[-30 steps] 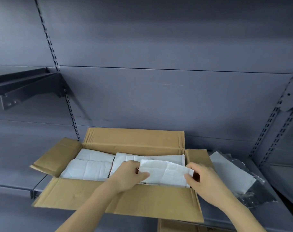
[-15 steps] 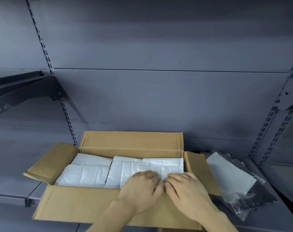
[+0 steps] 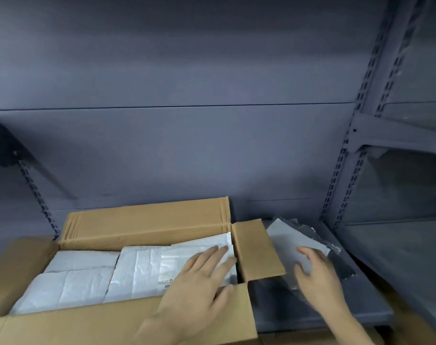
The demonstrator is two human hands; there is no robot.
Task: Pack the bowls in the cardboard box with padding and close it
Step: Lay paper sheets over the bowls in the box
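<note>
— Head view: where is the padding (image 3: 147,267)?
— Inside the cardboard box (image 3: 147,225), under the left hand (image 3: 199,277), pressed flat, fingers spread.
— And the right hand (image 3: 316,272)?
— Open, blurred, reaching for a loose sheet (image 3: 291,240) beside the box.
— Handling?
— Probably light, soft and crinkly; pinch an edge. Bowls are hidden.

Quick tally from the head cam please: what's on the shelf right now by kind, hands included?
Cardboard box: 1, flaps open
White padding sheets in the box: 3 visible; more could lie underneath
White sheet with clear plastic wrap outside, right of the box: 1
Hands: 2, left hand flat on the padding, right hand on the outside sheet
Bowls: 0 visible
Total: 7
</note>
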